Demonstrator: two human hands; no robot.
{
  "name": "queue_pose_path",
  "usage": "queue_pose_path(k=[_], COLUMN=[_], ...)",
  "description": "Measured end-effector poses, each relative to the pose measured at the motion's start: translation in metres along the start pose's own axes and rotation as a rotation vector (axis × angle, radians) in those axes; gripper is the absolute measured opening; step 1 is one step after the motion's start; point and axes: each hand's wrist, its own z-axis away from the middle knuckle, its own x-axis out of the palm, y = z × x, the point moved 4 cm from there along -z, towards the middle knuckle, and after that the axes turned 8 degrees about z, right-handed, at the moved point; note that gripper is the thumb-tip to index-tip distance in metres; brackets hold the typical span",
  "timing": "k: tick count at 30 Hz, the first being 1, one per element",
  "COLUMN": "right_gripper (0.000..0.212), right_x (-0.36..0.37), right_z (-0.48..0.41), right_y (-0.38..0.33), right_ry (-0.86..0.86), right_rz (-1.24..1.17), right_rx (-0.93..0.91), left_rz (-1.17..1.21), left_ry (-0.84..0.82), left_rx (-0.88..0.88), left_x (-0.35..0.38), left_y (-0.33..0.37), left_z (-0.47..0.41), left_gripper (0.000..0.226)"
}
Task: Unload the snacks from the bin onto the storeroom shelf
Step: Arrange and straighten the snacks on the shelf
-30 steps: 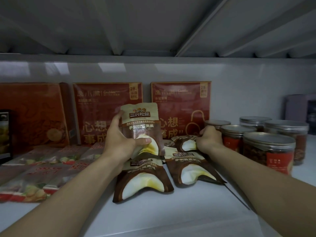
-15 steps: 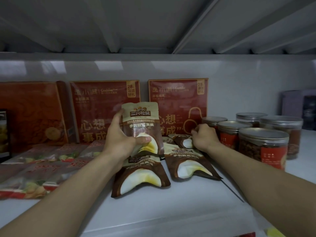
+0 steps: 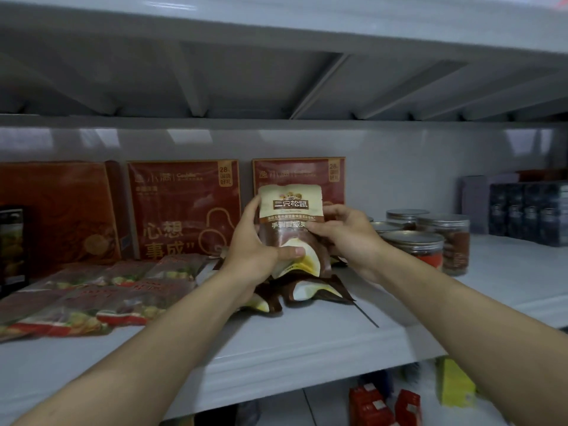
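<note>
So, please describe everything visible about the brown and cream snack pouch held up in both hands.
The brown and cream snack pouch looks like glossy plastic film, cream on top with a dark logo band, brown below with a pale yellow shape. It stands upright above the white shelf, gripped by the left hand and the right hand.

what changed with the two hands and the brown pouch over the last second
The right hand left the flat pouches near the jars and took hold of the upright brown snack pouch, which the left hand kept gripping. That pouch moved right, in front of the right-hand red box. Boxes, jars and the packets on the left stayed put.
</note>
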Motion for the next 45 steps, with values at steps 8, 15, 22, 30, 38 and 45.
queue_pose_path(k=[8,15,22,30,38,45], right_gripper=[0.024,0.028,0.031,0.037,0.035,0.033], right_x=[-0.025,-0.032,-0.027,-0.023,-0.026,-0.014], right_z=[0.016,0.022,0.036,0.035,0.034,0.021], right_y=[0.009,0.028,0.027,0.029,0.029,0.015], right_ry=[0.141,0.188,0.048,-0.216,-0.291,-0.327], right_rz=[0.158,0.600,0.787,0.836,0.943,1.015], right_rx=[-0.009,0.058,-0.015,-0.078,0.013,0.019], left_rz=[-0.300,-0.547,-0.742,-0.729,-0.875,-0.874], left_ry=[-0.251,-0.369,-0.473,-0.556,-0.543,-0.533], left_rx=[-0.035,-0.062,-0.106,-0.146,-0.224,-0.311], left_x=[0.022,0.035,0.041,0.030,-0.017,-0.029], left_y=[0.000,-0.006,-0.018,-0.007,-0.008,-0.018], left_z=[0.012,0.018,0.017,0.015,0.024,0.023], left_gripper=[0.100,0.084,0.112,0.079,0.070,0.074])
